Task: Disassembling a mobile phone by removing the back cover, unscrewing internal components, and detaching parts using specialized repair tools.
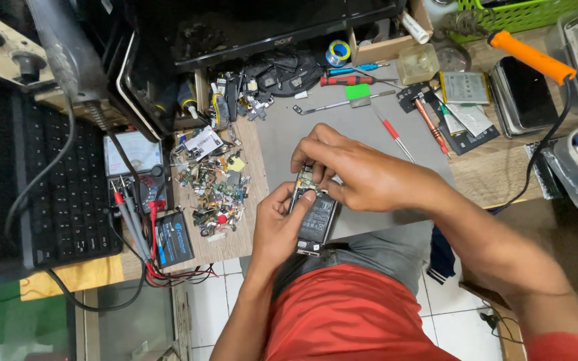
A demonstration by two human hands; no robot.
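Note:
An opened smartphone with its back cover off shows a black battery and a circuit board at its top end. My left hand grips it from the left side, thumb lying across its upper body, just above my lap. My right hand reaches over the phone's top end, with the fingertips pinched on the exposed board. Whether a small part or tool sits between those fingers is hidden. Both hands hover over the near edge of a grey work mat.
A heap of small parts and screws lies left of the mat. A multimeter with red and black probes sits beside a black keyboard. Screwdrivers, phone batteries and an orange-handled tool lie at the right.

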